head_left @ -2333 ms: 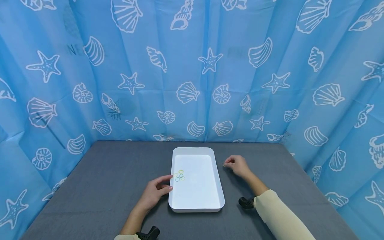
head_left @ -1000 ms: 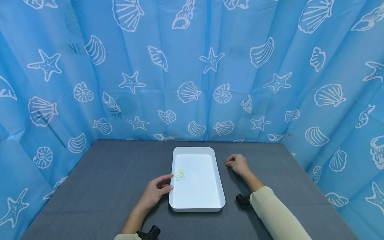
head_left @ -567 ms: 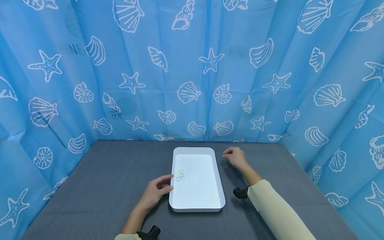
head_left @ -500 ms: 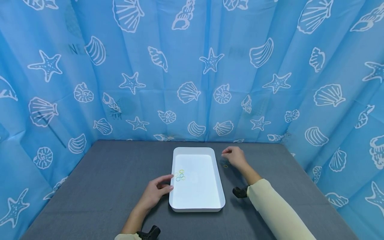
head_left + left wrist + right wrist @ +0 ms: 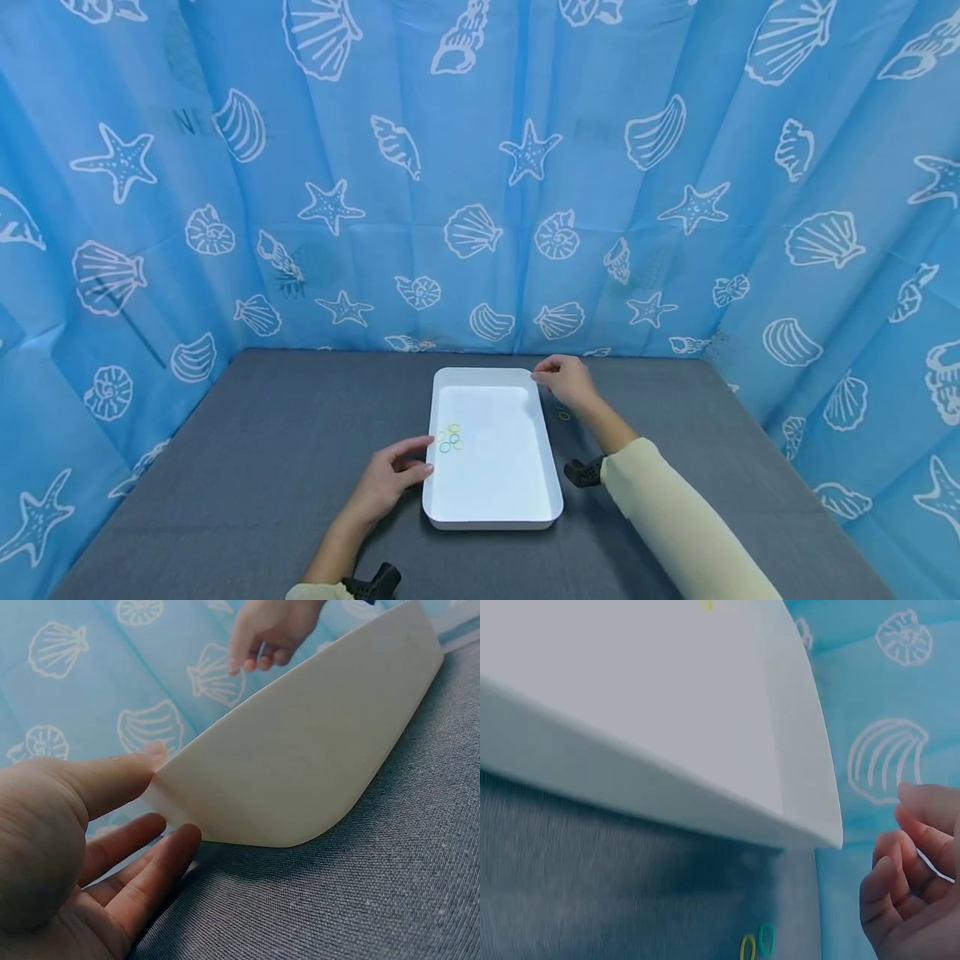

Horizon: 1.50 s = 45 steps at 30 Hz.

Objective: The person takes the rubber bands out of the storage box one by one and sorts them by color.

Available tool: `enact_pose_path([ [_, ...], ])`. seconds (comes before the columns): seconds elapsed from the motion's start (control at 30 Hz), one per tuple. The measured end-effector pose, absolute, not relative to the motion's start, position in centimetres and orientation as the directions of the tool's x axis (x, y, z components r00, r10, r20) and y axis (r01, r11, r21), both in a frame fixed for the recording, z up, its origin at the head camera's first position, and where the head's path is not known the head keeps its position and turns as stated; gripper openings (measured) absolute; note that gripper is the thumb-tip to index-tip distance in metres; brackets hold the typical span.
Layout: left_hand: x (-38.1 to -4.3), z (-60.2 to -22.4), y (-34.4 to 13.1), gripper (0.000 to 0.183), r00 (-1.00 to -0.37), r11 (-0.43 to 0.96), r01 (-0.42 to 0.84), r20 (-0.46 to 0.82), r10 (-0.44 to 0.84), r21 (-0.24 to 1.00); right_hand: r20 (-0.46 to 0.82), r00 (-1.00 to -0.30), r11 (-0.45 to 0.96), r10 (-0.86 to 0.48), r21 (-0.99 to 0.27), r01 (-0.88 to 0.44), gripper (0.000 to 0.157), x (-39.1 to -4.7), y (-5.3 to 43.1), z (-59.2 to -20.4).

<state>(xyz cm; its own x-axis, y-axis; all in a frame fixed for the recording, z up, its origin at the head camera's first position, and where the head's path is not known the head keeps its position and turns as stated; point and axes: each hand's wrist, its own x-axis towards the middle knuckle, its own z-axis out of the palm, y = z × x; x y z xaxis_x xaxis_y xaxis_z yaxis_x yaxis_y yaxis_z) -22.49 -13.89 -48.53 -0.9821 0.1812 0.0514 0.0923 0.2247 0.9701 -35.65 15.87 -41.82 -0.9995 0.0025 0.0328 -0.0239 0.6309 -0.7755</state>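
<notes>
My left hand [image 5: 390, 479] grips the left side of a shallow white tray [image 5: 495, 492], thumb and fingertips at its rim and outer wall. Inside the tray near that hand lie several small yellow and green rubber bands [image 5: 453, 428]. My right hand [image 5: 567, 382] is raised at the tray's far right corner, its thumb and fingertips close together. In the right wrist view my right hand [image 5: 919, 874] has curled fingers, and whether a thin band sits between the fingertips cannot be made out. A yellow band [image 5: 748, 947] and a green band [image 5: 766, 940] lie on the cloth below.
A grey cloth-covered table [image 5: 300, 417] carries the tray near its middle. Behind it and at both sides hangs a blue curtain [image 5: 480, 167] with white shells and starfish. Each wrist wears a black camera mount [image 5: 583, 472].
My right hand has lifted off the bands right of the tray, then moved away and left to the tray's far right corner. The left hand and tray have stayed still.
</notes>
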Motion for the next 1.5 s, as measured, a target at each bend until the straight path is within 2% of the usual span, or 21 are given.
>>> enact_pose_path([
  [0.47, -22.7, -48.7, -13.9, 0.044, -0.981, 0.218, 0.098, 0.058, 0.184, 0.971, -0.02, -0.994, 0.532, -0.105, -0.846, -0.039, 0.012, -35.5, 11.8, -41.9],
  [0.83, -22.8, -48.8, -13.9, 0.043, -0.981, 0.224, 0.096, 0.054, 0.184, 0.97, -0.052, -0.959, 0.571, -0.279, -0.812, -0.122, 0.027, -34.9, 8.9, -43.2],
  [1.03, -22.8, -48.5, -13.8, 0.043, -0.98, 0.215, 0.091, 0.049, 0.193, 0.972, -0.079, -0.936, 0.59, -0.342, -0.793, -0.149, 0.024, -34.5, 7.6, -44.1],
  [1.23, -22.7, -48.5, -14.0, 0.044, -0.978, 0.21, 0.089, 0.046, 0.203, 0.974, -0.071, -0.895, 0.608, -0.439, -0.758, -0.238, 0.02, -34.5, 6.8, -45.4],
  [1.5, -22.7, -48.6, -14.0, 0.045, -0.976, 0.186, 0.102, 0.061, 0.211, 0.977, -0.065, -0.86, 0.642, -0.506, -0.695, -0.326, 0.025, -34.4, 6.1, -45.9],
])
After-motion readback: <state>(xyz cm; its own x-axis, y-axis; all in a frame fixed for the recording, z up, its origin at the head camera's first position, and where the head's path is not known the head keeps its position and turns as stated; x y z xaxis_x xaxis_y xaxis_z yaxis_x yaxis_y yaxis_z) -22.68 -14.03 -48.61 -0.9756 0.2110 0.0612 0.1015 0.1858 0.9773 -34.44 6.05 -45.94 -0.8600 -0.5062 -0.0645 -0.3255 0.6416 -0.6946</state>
